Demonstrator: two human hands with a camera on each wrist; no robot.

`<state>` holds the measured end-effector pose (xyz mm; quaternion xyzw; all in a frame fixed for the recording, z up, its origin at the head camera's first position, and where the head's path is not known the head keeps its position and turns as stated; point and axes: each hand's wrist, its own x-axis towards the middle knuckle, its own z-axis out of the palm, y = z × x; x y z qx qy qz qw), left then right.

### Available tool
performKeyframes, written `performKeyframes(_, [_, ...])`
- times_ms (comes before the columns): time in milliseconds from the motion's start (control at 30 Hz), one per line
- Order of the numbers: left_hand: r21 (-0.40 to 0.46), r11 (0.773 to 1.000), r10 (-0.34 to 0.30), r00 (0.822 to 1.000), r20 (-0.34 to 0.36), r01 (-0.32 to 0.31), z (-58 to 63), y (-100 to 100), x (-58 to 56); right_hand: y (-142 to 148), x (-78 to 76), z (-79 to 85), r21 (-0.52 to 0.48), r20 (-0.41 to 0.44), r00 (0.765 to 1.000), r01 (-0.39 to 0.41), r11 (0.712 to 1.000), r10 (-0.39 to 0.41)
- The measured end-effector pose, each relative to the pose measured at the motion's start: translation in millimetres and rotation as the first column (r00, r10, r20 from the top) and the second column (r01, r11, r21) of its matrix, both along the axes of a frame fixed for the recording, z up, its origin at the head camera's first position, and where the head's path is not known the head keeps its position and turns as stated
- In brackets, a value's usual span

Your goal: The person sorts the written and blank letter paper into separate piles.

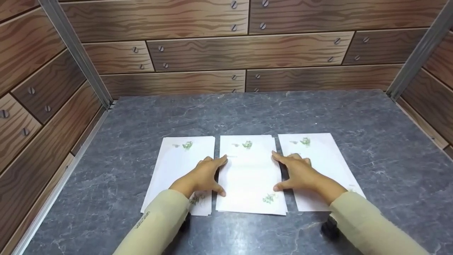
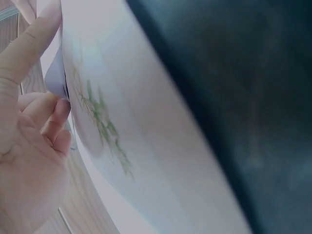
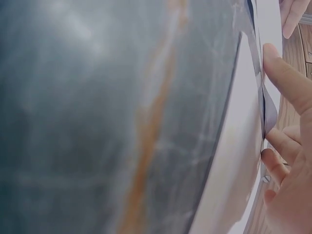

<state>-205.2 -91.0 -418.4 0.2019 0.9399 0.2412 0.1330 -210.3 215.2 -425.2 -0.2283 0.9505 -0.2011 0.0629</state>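
Note:
Three white paper stacks with green plant prints lie side by side: the left stack [image 1: 182, 159], the middle stack [image 1: 249, 173] and the right stack [image 1: 322, 156]. My left hand [image 1: 203, 175] reaches over the left stack, thumb and index fingertips spread along the middle stack's left edge. Mirroring it, my right hand [image 1: 300, 171] crosses the right stack and touches the middle stack's right edge with thumb and index finger. Other fingers of each hand are bent back. In the wrist views, the paper edge bows beside the left fingers [image 2: 58, 114] and the right fingers [image 3: 278, 163].
A dark grey marbled tabletop [image 1: 247, 113] carries the papers. Wood-patterned panels [image 1: 226, 53] stand behind and at both sides, with metal posts [image 1: 76, 53] in the back corners. Narrow gaps separate the stacks. Light sleeves [image 1: 159, 219] cover both forearms.

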Motion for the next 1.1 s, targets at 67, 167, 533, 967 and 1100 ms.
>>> performKeyframes(67, [0.015, 1.000, 0.001, 1.000, 0.006, -0.001, -0.1, 0.7, -0.3, -0.4, -0.2, -0.1, -0.004, 0.013, 1.000, 0.011, 1.000, -0.011])
performKeyframes(167, [0.039, 0.999, -0.005, 1.000, 0.019, 0.004, -0.1, 0.7, -0.5, -1.0, -1.1, 0.7, -0.037, 0.039, 0.999, 0.010, 0.999, -0.009])
performKeyframes(533, [0.098, 0.995, -0.015, 0.999, 0.037, 0.012, -1.6, 1.4, -1.0, -0.5, -1.9, 0.6, -0.154, 0.091, 0.996, -0.010, 0.988, 0.024])
performKeyframes(967, [0.244, 0.962, 0.110, 0.993, 0.052, -0.119, -5.2, 2.5, -1.9, -0.7, -0.5, -3.0, -0.261, 0.072, 0.997, 0.009, 0.965, 0.010])
performKeyframes(1100, [0.304, 0.935, 0.167, 0.983, 0.074, -0.182, -4.5, 2.7, -2.9, -0.9, -0.2, -1.5, -0.310, 0.106, 0.994, 0.064, 0.949, -0.032])
